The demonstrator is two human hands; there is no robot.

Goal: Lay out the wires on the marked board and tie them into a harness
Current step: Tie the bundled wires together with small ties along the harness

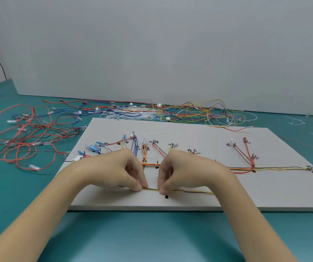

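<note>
Both hands down on the white rectangular marked board [208, 197], near its front edge. Left hand [118, 169] and right hand [182, 171] each pinch the thin yellow-and-dark wire bundle [189, 191] between thumb and forefinger, fingers curled, close together with a short span of bundle between them. Bundle lies flat on the board, trailing right from the right hand. Behind the hands: laid-out harness of red, yellow, blue and black wires [246, 168] branching to handwritten labels. Loose red and black wires [25, 133] piled on the teal tabletop [152, 235] to the left, more tangled along the back.
</note>
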